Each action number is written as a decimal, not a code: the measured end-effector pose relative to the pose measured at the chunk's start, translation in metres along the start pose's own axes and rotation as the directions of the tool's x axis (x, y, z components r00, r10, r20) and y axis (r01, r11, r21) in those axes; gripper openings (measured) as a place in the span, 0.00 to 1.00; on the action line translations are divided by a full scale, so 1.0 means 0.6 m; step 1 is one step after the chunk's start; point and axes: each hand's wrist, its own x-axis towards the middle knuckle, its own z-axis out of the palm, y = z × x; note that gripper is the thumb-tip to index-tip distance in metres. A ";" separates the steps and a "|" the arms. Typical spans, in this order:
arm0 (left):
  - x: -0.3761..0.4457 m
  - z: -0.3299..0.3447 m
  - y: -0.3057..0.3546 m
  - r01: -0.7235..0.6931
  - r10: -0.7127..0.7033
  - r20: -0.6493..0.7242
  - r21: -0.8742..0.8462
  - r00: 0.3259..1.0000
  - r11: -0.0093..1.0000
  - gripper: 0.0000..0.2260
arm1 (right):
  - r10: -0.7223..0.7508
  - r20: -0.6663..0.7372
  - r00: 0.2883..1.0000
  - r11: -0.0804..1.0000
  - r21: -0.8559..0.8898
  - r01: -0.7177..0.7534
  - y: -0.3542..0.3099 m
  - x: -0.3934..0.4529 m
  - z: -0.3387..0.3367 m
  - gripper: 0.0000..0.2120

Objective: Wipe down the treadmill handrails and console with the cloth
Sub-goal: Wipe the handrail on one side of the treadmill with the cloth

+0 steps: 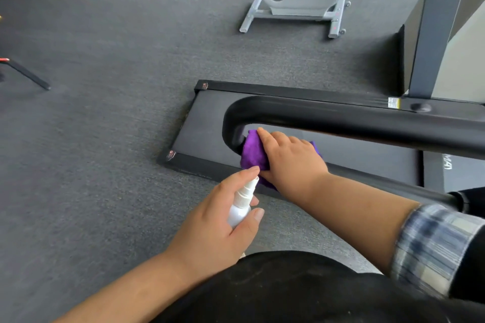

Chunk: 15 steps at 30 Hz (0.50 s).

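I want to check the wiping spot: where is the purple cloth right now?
In the head view, just right of centre, the purple cloth lies under the right hand, pressed against the curved end of the black handrail.

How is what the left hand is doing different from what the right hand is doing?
The left hand grips a white spray bottle; the right hand holds a purple cloth. The left hand is in the air, off the treadmill, while the right hand presses the cloth to the bend of the black handrail. The left arm is bare; the right arm has a plaid sleeve. Both hands hold a cleaning thing.
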 end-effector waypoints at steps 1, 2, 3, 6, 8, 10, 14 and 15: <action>0.002 -0.007 -0.004 -0.006 0.006 0.010 0.002 1.000 1.000 0.25 | 0.009 -0.010 1.000 1.000 0.027 -0.008 -0.010 0.011 0.002 0.40; 0.004 -0.013 -0.009 -0.014 0.014 0.020 0.008 1.000 1.000 0.26 | 0.025 -0.026 0.999 0.998 0.061 -0.024 -0.017 0.018 0.005 0.39; 0.006 -0.019 -0.014 -0.022 0.022 0.030 0.014 0.999 1.000 0.26 | 0.037 -0.056 0.998 0.995 0.092 -0.031 -0.021 0.021 0.007 0.38; 0.010 -0.035 -0.031 -0.047 0.046 0.044 0.020 0.998 0.999 0.26 | 0.063 -0.186 0.980 0.975 0.221 -0.021 -0.029 0.020 0.018 0.33; 0.013 -0.043 -0.041 -0.063 0.062 0.046 0.025 0.997 0.998 0.26 | 0.100 -0.250 0.963 0.945 0.327 -0.014 -0.039 0.019 0.019 0.30; 0.015 -0.052 -0.047 -0.074 0.072 0.054 0.033 0.996 0.997 0.25 | 0.151 -0.286 0.946 0.902 0.432 -0.014 -0.049 0.016 0.016 0.25; 0.020 -0.067 -0.053 -0.095 0.092 0.073 0.042 0.993 0.995 0.26 | 0.250 -0.381 0.890 0.704 0.703 0.103 -0.055 0.010 0.002 0.09; 0.021 -0.071 -0.057 -0.102 0.099 0.075 0.043 0.992 0.994 0.26 | 0.259 -0.422 0.869 0.649 0.742 0.168 -0.057 0.012 -0.003 0.09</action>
